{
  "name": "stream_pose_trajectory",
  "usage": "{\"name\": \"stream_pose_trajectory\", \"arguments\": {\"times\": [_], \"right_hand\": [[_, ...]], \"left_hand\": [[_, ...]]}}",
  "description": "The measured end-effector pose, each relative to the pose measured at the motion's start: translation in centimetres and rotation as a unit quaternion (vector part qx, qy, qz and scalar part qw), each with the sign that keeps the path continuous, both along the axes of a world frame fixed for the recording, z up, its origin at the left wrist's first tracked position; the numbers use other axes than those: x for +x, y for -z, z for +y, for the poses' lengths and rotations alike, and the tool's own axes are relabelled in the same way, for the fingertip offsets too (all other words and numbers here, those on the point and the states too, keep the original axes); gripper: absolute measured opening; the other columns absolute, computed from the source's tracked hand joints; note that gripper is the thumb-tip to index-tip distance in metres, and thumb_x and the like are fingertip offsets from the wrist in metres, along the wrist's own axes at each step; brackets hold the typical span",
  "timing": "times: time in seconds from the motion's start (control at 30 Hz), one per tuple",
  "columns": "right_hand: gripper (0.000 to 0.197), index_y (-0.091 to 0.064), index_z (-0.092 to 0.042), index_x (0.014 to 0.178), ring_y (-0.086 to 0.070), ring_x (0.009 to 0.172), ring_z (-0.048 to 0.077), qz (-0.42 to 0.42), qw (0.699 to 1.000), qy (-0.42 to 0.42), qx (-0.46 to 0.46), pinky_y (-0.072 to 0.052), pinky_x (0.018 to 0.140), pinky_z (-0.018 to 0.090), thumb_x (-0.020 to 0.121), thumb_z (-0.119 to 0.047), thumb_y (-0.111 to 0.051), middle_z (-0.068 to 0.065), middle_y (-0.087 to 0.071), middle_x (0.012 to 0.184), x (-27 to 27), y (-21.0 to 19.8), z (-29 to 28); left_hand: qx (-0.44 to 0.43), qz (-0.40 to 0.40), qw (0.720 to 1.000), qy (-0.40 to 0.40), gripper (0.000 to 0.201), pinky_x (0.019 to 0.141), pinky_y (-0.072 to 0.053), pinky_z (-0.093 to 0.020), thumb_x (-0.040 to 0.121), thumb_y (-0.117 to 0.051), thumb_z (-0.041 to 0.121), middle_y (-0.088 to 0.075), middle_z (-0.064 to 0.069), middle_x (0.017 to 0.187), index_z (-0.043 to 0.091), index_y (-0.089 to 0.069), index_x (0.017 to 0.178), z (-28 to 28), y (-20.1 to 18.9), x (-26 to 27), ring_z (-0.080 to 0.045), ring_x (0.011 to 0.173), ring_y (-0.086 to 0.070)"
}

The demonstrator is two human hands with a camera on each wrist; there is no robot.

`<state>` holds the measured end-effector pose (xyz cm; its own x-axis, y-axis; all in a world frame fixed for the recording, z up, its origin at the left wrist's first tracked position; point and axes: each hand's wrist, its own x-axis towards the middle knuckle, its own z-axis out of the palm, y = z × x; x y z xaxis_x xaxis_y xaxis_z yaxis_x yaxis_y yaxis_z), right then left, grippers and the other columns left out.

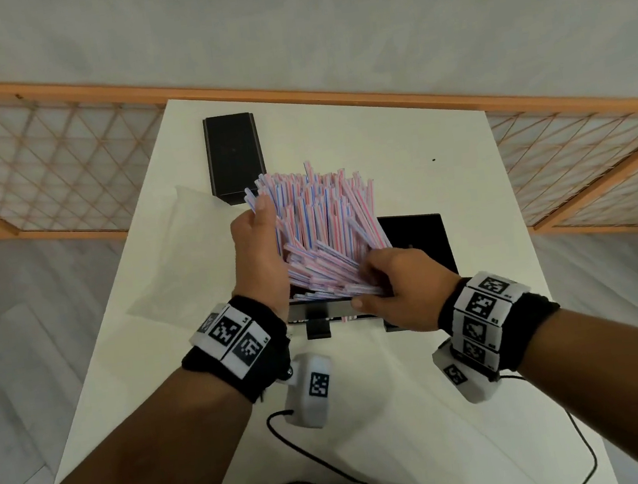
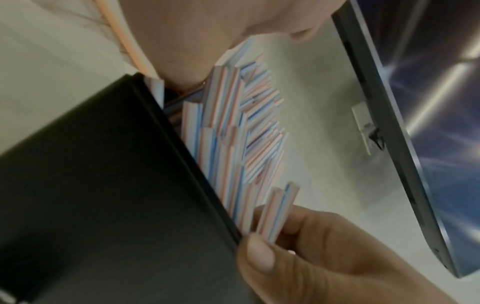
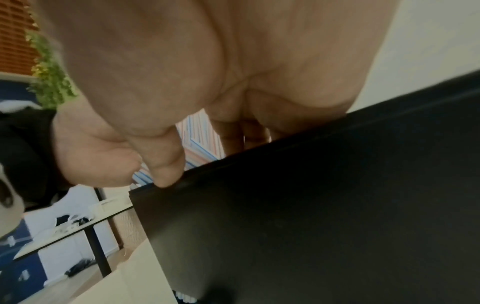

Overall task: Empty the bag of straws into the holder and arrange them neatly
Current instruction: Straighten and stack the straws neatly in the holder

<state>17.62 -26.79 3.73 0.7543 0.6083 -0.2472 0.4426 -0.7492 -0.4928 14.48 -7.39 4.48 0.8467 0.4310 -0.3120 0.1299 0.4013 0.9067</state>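
A white table point(image 1: 461, 168) fills the middle of the frame. On its left side lies the flat clear bag point(image 1: 175, 259). At centre stands the black holder point(image 1: 425, 240), with striped straws point(image 1: 318, 217) fanning out of it. The left hand point(image 1: 256, 249) presses their left side; its fingers are hidden, so I cannot tell its grip. The right hand point(image 1: 403, 283) curls round the nearest straws.

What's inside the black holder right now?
Striped straws, fanned out and sticking above the holder. The left hand, right hand and straws hide its floor and the straws' lower ends.
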Motion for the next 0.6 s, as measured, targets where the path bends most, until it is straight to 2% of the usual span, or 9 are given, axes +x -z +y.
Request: {"name": "stream_pose_trajectory", "arguments": {"times": [0.03, 0.1, 0.17, 0.2, 0.27, 0.33, 0.43, 0.53, 0.6], "right_hand": [[0.032, -0.051, -0.017, 0.084, -0.053, 0.068, 0.018, 0.006, 1.000, 0.013, 0.019, -0.045, 0.061, 0.031, 0.083, -0.042, -0.072, -0.001, -0.055, 0.076, 0.0, -0.1, -0.1], [0.031, -0.054, -0.017, 0.081, -0.058, 0.068, 0.019, 0.017, 1.000, 0.009, 0.009, -0.050, 0.062, 0.031, 0.084, -0.043, -0.071, 0.002, -0.060, 0.075, -0.2, -0.1, -0.2], [0.034, -0.059, -0.019, 0.078, -0.059, 0.069, 0.017, 0.001, 0.999, -0.027, -0.029, -0.050, 0.065, 0.030, 0.087, -0.052, -0.063, -0.001, -0.059, 0.074, -0.4, 0.3, -0.3], [0.036, -0.062, -0.019, 0.079, -0.058, 0.072, 0.017, -0.013, 0.998, -0.044, -0.036, -0.048, 0.067, 0.030, 0.089, -0.054, -0.060, -0.002, -0.057, 0.076, -0.4, 0.5, -0.3], [0.035, -0.067, -0.020, 0.090, -0.057, 0.079, 0.015, -0.014, 0.997, -0.063, -0.045, -0.045, 0.072, 0.026, 0.090, -0.053, -0.058, -0.004, -0.058, 0.082, -0.4, 0.5, 0.0], [0.025, -0.063, -0.026, 0.089, -0.059, 0.076, 0.012, 0.029, 0.997, -0.054, -0.050, -0.045, 0.069, 0.024, 0.091, -0.050, -0.058, -0.006, -0.061, 0.081, -0.2, 0.3, 0.3], [0.022, -0.049, -0.033, 0.078, -0.058, 0.068, 0.009, 0.071, 0.994, -0.040, -0.071, -0.043, 0.062, 0.022, 0.091, -0.048, -0.059, -0.010, -0.058, 0.075, -0.1, 0.5, 0.7], [0.021, -0.050, -0.032, 0.089, -0.057, 0.078, 0.017, 0.058, 0.994, -0.045, -0.084, -0.044, 0.069, 0.026, 0.090, -0.051, -0.058, -0.008, -0.058, 0.084, 0.0, 1.0, 0.9], [0.021, -0.048, -0.031, 0.091, -0.053, 0.079, 0.016, 0.050, 0.996, -0.031, -0.063, -0.040, 0.070, 0.026, 0.090, -0.048, -0.060, -0.009, -0.054, 0.085, -0.1, 1.1, 0.8]], "left_hand": [[0.003, 0.000, 1.000, 0.006, 0.069, 0.100, -0.049, -0.049, 0.067, -0.061, 0.079, -0.060, -0.021, 0.107, 0.019, -0.055, 0.100, 0.3, -0.1, -0.1, -0.038, 0.100, -0.060], [0.084, 0.049, 0.995, 0.027, 0.076, 0.095, -0.044, -0.038, 0.065, -0.059, 0.080, -0.055, -0.007, 0.111, 0.020, -0.051, 0.111, 0.8, 0.3, -0.6, -0.024, 0.102, -0.055], [0.240, 0.139, 0.959, 0.055, 0.082, 0.093, -0.045, -0.034, 0.071, -0.071, 0.071, -0.052, 0.001, 0.119, 0.017, -0.046, 0.127, 1.2, 0.8, -1.5, -0.020, 0.109, -0.053], [0.304, 0.167, 0.936, 0.062, 0.079, 0.089, -0.046, -0.032, 0.072, -0.076, 0.066, -0.052, 0.000, 0.117, 0.015, -0.048, 0.126, 1.2, 0.8, -1.9, -0.020, 0.106, -0.054], [0.373, 0.180, 0.907, 0.073, 0.063, 0.071, -0.043, -0.027, 0.075, -0.078, 0.062, -0.055, 0.000, 0.098, 0.014, -0.054, 0.108, 1.1, 1.1, -2.3, -0.018, 0.087, -0.055], [0.407, 0.181, 0.892, 0.082, 0.052, 0.059, -0.038, -0.022, 0.081, -0.073, 0.060, -0.055, 0.002, 0.081, 0.013, -0.054, 0.094, 1.0, 1.0, -2.0, -0.012, 0.071, -0.052], [0.454, 0.169, 0.871, 0.080, 0.044, 0.054, -0.031, -0.020, 0.091, -0.064, 0.053, -0.050, 0.003, 0.069, 0.013, -0.050, 0.079, 1.2, 0.6, -1.2, -0.009, 0.061, -0.045], [0.494, 0.149, 0.849, 0.115, 0.041, 0.050, -0.025, -0.017, 0.098, -0.057, 0.044, -0.048, 0.006, 0.064, 0.017, -0.045, 0.069, 1.5, 0.1, -0.6, -0.006, 0.057, -0.044], [0.506, 0.109, 0.847, 0.120, 0.039, 0.048, -0.031, -0.013, 0.101, -0.054, 0.035, -0.050, 0.006, 0.060, 0.017, -0.046, 0.067, 1.4, -0.1, -0.5, -0.005, 0.054, -0.046]]}}
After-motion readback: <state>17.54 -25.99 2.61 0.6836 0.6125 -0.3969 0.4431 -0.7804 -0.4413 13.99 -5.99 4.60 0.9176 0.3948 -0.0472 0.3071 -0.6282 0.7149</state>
